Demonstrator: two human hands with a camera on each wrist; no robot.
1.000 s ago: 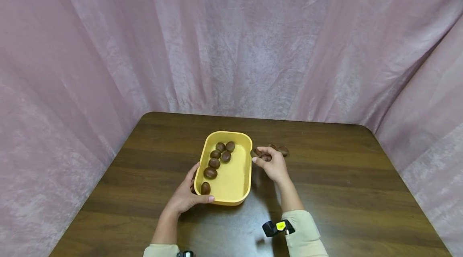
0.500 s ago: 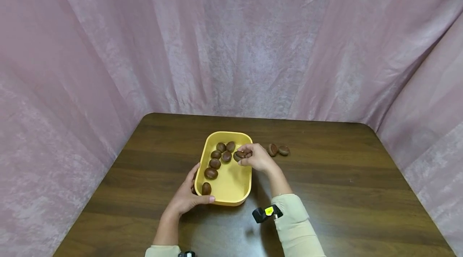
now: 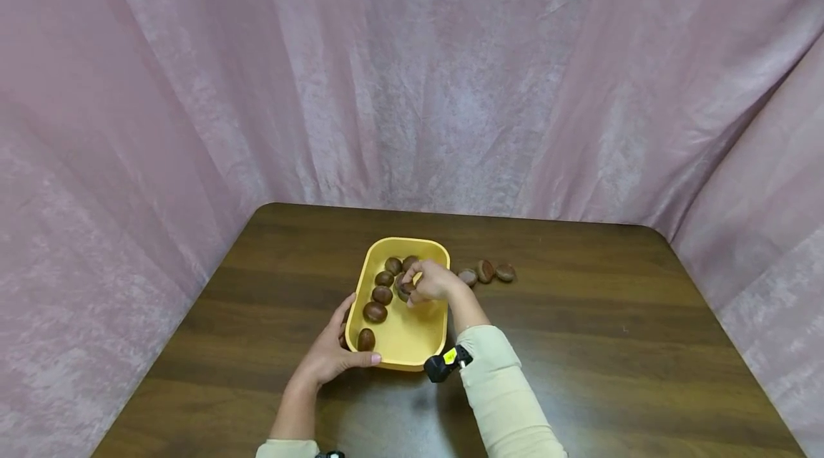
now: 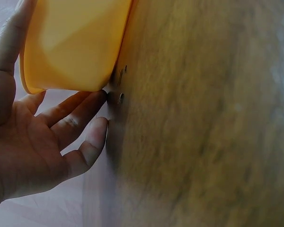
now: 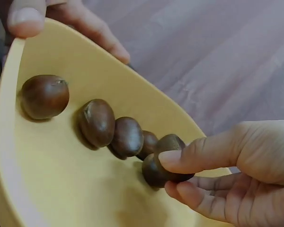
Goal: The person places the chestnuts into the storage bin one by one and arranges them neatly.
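A yellow box (image 3: 412, 340) holds several brown chestnuts (image 3: 375, 312), mostly lined up along its left side. My left hand (image 3: 328, 353) grips the box's near left corner, thumb over the near rim and fingers along the left wall. In the left wrist view, fingertips reach the lower edge of the box (image 4: 75, 52). My right hand (image 3: 436, 282) is down inside the box. Between thumb and fingers it pinches a chestnut (image 5: 154, 173), low over the box floor and right beside other chestnuts; the thumb covers part of it.
To the right of the box, three chestnuts (image 3: 486, 271) lie in a short row on the dark wooden table (image 3: 599, 343). A pink curtain (image 3: 450, 86) hangs behind the table's far edge and along the sides.
My right hand has carried the chestnut leftward from beside the box, over its right wall and down among the others. The left hand keeps its hold on the box.
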